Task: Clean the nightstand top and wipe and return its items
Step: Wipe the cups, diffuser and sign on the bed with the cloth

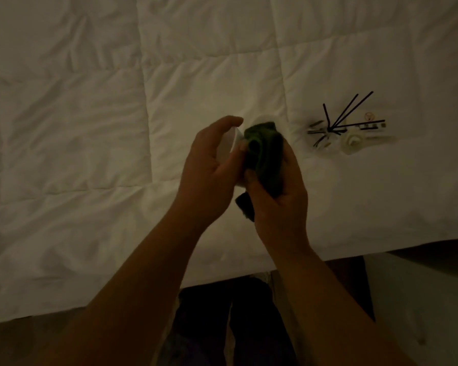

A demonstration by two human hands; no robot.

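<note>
Over the bed, my left hand [209, 170] grips a small white cup-like item [229, 143], mostly hidden by my fingers. My right hand [278, 196] clutches a bunched dark green cloth [265, 154] and presses it against the white item's open end. A tail of the cloth hangs below my right palm. To the right, on the quilt, lies a clear reed diffuser [325, 136] with black sticks fanning up and right. A small white round piece [353, 142] and a flat labelled pack [373, 126] rest beside it.
The white quilted bedcover [90, 128] fills most of the view; its near edge runs across the bottom. Below it I see dark floor and my legs [222, 326]. A pale surface [421, 299] sits at the lower right. The room is dim.
</note>
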